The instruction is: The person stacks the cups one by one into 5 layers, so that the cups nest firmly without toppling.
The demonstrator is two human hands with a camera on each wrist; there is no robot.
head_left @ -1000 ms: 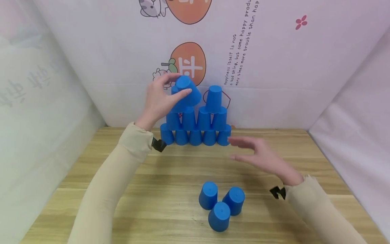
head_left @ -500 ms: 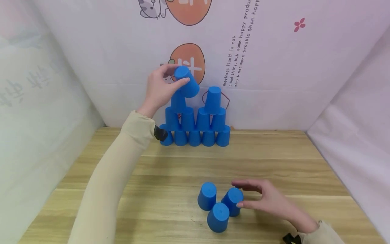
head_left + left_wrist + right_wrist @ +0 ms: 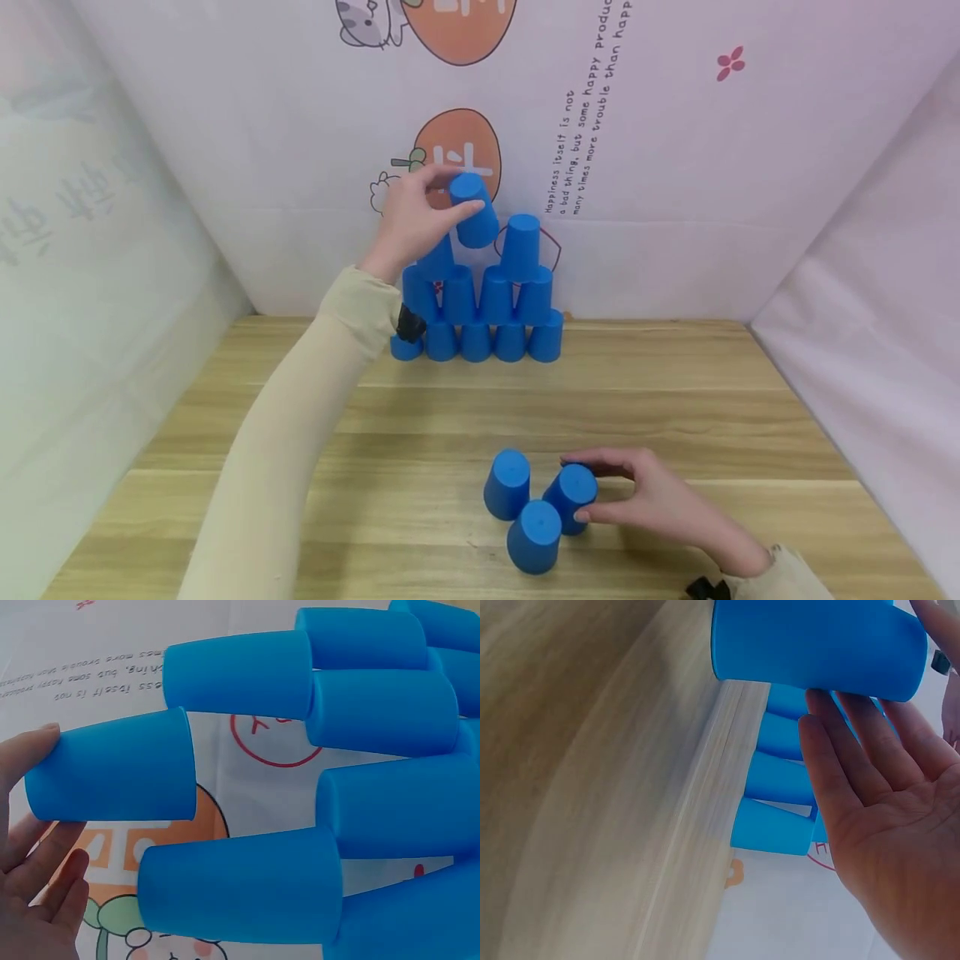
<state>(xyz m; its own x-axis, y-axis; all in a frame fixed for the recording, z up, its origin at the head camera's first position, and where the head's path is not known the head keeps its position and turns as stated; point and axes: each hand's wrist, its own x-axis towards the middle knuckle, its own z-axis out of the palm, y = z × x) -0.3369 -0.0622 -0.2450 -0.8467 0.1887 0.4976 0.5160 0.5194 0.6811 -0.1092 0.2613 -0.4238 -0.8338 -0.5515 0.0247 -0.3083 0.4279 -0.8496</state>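
Observation:
My left hand (image 3: 412, 218) pinches an upside-down blue plastic cup (image 3: 476, 215) between thumb and fingers, slightly tilted. It hangs over the gap between the left third-row cup (image 3: 438, 260) and the right third-row cup (image 3: 521, 248) of a stacked cup pyramid. The left wrist view shows the held cup (image 3: 116, 769) apart from its neighbours. On the table, my right hand (image 3: 651, 502) has its thumb and fingers around the right-hand cup (image 3: 572, 493) of a group of three. Fingertips meet that cup's (image 3: 817, 649) side in the right wrist view.
Two other upside-down cups, a left one (image 3: 507, 485) and a front one (image 3: 534, 537), stand close beside the right-hand cup. Rows of several cups (image 3: 476, 340) form the pyramid's base near the back wall cloth (image 3: 660, 167). White cloth (image 3: 97, 275) also lines both sides of the wooden table (image 3: 405, 467).
My left hand lifted its cup off the left third-row cup, then shifted it rightward over the gap. My right hand came down and back from beside the pyramid to the right-hand table cup.

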